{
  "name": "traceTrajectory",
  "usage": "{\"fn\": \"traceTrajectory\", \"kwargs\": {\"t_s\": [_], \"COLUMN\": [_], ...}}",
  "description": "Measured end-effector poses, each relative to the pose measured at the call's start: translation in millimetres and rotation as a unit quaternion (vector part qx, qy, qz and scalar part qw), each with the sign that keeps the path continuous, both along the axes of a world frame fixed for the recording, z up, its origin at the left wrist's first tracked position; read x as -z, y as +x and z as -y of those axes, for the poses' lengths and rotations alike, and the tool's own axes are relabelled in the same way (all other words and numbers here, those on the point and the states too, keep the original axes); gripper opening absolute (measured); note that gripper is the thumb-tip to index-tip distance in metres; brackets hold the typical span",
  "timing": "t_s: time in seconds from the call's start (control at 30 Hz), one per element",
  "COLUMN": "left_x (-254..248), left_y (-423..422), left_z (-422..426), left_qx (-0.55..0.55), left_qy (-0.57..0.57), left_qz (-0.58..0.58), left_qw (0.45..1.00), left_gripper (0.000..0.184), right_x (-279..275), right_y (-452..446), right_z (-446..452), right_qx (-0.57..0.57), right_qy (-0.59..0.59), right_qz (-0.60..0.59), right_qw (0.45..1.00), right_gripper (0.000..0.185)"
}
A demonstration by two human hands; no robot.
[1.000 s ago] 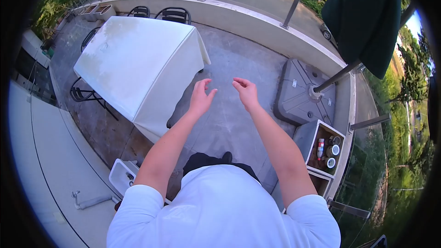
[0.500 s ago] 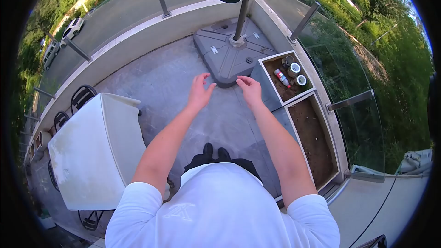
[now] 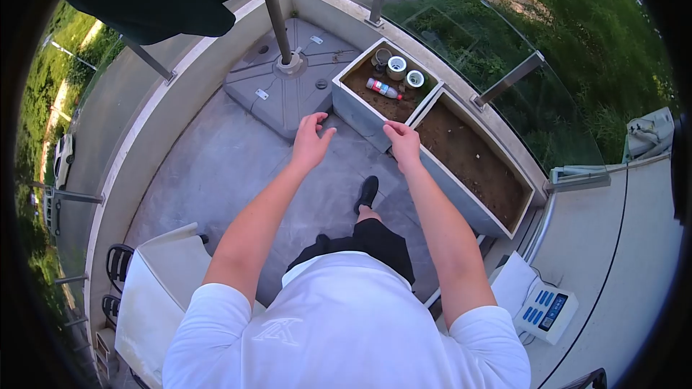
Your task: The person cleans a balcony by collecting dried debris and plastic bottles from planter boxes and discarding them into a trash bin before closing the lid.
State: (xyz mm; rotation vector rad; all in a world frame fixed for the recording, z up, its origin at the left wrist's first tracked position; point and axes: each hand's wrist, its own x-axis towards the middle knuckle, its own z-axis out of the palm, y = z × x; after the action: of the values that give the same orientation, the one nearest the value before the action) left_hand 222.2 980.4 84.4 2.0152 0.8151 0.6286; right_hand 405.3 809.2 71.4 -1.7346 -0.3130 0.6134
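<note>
My left hand (image 3: 311, 142) is held out in front of me above the paved floor, fingers curved and apart, with nothing in it. My right hand (image 3: 404, 146) is also empty, its fingers loosely bent; in the view it overlaps the near corner of a grey planter box (image 3: 358, 110), and I cannot tell whether it touches it. Inside that planter, on brown soil, lie a plastic bottle (image 3: 383, 88) with a red cap, two white-rimmed pots (image 3: 396, 66) and a dark round container (image 3: 381, 58). A second long planter (image 3: 472, 156) holds bare soil.
A grey umbrella base (image 3: 288, 97) with a pole (image 3: 277, 20) stands in the corner. A covered table (image 3: 155, 295) and dark chairs (image 3: 119, 265) are at left. Glass railing (image 3: 497, 50) tops the low wall. A white device with blue keys (image 3: 546, 313) lies at right.
My view has turned right and come nearer the planters, with one foot stepping forward. The table has shifted toward the lower left, and the white device has come into view. Both hands stay raised and empty.
</note>
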Motion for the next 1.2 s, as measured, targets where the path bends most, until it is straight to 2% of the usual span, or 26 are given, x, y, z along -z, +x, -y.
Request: {"fn": "traceTrajectory", "kwargs": {"t_s": [0.23, 0.33, 0.47, 0.6, 0.9, 1.0, 1.2], "left_x": [37.0, 54.9, 63.1, 65.7, 65.7, 56.3, 70.3], "left_y": [130.8, 183.8, 247.9, 291.4, 319.9, 325.5, 338.1], "left_z": [-50.9, -70.8, -89.2, -105.6, -141.3, -148.3, -166.6], "left_qx": [0.029, 0.026, 0.013, 0.005, -0.017, -0.016, -0.004], "left_qy": [0.008, 0.011, -0.028, -0.031, -0.043, -0.043, -0.049], "left_qz": [-0.020, -0.038, -0.071, -0.039, -0.046, -0.063, -0.070], "left_qw": [0.999, 0.999, 0.997, 0.999, 0.998, 0.997, 0.996], "left_gripper": [0.042, 0.041, 0.043, 0.039, 0.015, 0.015, 0.016], "right_x": [39.1, 43.7, 68.8, 69.5, 75.9, 77.7, 91.7], "right_y": [128.2, 181.8, 252.6, 308.2, 344.6, 347.4, 353.4], "right_z": [-39.2, -58.5, -75.3, -94.9, -121.3, -128.8, -139.3], "right_qx": [0.034, 0.058, 0.026, 0.038, 0.054, 0.061, 0.059], "right_qy": [-0.004, 0.014, -0.014, -0.037, -0.017, -0.019, -0.022], "right_qz": [0.011, -0.061, -0.029, -0.024, -0.060, -0.068, -0.070], "right_qw": [0.999, 0.996, 0.999, 0.998, 0.997, 0.996, 0.996], "right_gripper": [0.023, 0.024, 0.025, 0.023, 0.021, 0.020, 0.021]}}
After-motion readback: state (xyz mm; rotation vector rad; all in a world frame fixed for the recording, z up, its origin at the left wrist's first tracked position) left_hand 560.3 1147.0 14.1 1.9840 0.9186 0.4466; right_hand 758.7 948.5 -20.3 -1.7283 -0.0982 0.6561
